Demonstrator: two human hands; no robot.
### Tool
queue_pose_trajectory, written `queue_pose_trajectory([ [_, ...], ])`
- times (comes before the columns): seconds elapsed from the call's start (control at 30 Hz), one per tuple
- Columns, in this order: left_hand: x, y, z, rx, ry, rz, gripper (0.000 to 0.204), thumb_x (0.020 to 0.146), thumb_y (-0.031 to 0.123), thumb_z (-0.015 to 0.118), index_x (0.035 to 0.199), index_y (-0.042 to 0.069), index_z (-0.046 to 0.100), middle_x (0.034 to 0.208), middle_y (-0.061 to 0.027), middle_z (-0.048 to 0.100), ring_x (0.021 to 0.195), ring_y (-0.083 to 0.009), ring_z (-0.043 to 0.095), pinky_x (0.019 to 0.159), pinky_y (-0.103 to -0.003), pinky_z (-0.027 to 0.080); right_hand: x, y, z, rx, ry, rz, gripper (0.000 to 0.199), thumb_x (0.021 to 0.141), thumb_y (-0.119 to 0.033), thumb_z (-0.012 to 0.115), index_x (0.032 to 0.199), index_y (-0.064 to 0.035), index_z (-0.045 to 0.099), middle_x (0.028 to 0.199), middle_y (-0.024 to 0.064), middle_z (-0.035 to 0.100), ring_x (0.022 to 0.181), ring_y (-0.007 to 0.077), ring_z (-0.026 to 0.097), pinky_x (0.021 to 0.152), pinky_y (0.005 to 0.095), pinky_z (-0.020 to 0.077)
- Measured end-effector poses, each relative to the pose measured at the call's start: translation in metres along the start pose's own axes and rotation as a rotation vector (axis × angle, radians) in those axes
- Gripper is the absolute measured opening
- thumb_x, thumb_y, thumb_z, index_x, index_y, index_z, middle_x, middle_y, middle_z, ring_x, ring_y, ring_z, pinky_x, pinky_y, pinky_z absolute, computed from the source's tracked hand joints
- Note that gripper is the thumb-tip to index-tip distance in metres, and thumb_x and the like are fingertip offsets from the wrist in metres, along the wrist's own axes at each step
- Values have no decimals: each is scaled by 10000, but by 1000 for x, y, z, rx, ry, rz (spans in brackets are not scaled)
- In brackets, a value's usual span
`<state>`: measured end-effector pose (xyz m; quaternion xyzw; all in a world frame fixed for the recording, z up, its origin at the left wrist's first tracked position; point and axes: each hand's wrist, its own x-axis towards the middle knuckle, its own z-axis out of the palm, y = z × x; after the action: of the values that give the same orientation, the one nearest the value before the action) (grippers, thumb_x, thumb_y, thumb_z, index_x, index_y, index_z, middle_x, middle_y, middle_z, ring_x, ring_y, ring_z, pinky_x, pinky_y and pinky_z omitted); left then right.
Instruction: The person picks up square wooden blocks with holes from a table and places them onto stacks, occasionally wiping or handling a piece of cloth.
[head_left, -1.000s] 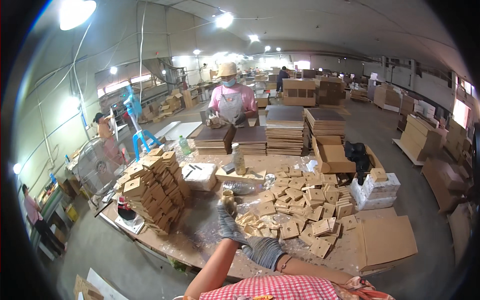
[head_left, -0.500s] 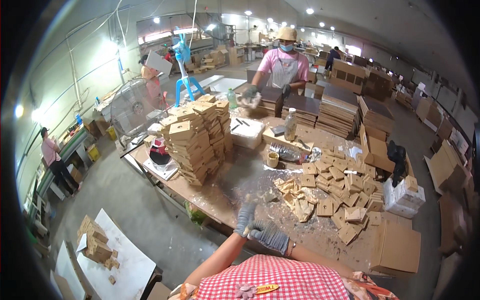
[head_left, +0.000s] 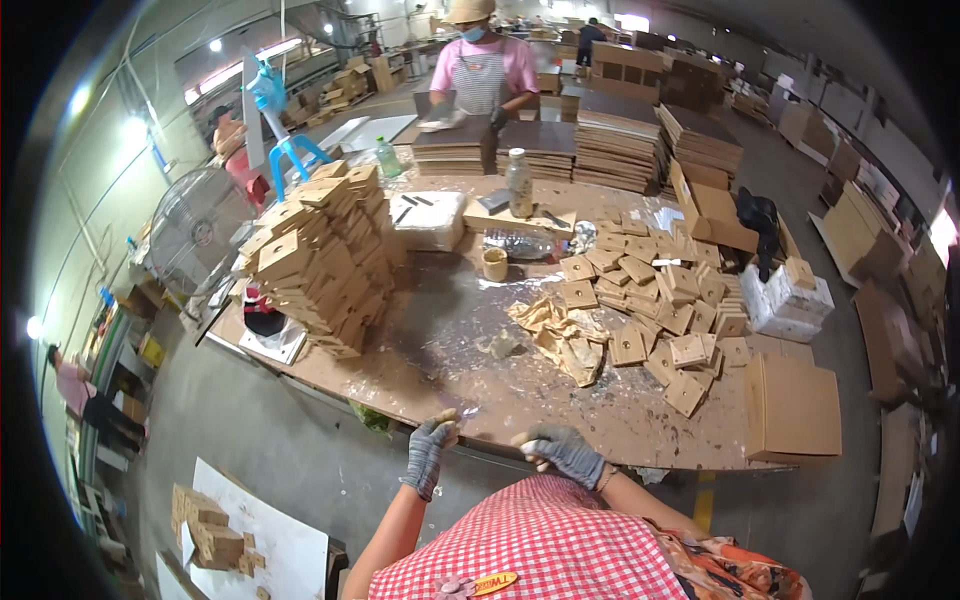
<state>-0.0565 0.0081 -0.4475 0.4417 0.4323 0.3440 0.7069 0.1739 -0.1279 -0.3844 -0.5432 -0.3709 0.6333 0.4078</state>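
Note:
My left hand (head_left: 430, 452) is raised at the near edge of the worktable (head_left: 470, 380), in a grey knit glove with bare fingertips. Its fingers are curled in, and I see nothing in them. To the right, my right hand (head_left: 565, 453) wears a similar glove, its fingers bent toward the left hand and closed, with no object showing. A gap separates the two hands. Beyond them lies a crumpled tan cloth (head_left: 565, 340), beside a loose heap of small wooden blocks with holes (head_left: 630, 346). A tall stack of similar blocks (head_left: 325, 260) stands on the left.
A small tub (head_left: 495, 264), a bottle (head_left: 519, 185) and a white wrapped package (head_left: 430, 220) stand farther back. A cardboard box (head_left: 793, 408) sits at the right edge. Across the table a co-worker (head_left: 485, 75) handles stacked dark boards (head_left: 455, 145). A fan (head_left: 200, 230) is at left.
My hands, touching at the gloves before, have come apart, the left one moving left. The view has shifted, so the table and stacks sit farther left and higher in the picture.

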Motion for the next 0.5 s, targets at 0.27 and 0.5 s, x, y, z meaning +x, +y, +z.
queue_pose_trajectory([
  [0.27, 44, -4, 44, 308, 17, 131, 315, 860, 19, 615, 1175, -1, 605, 1044, -71, 663, 929, -152, 616, 827, -261, 487, -26, 35, -59, 150, 346, -66, 216, 895, -113, 569, 1073, -50, 675, 755, 3, 638, 609, 50, 567, 561, 176, 490],
  [0.5, 135, -18, 87, 768, 56, 553, 556, 725, 224, 756, 1218, 36, 582, 1120, -157, 638, 990, -270, 617, 892, -343, 477, -17, 63, -104, 205, 277, -69, 227, 912, -161, 574, 1089, -58, 671, 780, 1, 641, 631, 50, 571, 566, 191, 490],
])
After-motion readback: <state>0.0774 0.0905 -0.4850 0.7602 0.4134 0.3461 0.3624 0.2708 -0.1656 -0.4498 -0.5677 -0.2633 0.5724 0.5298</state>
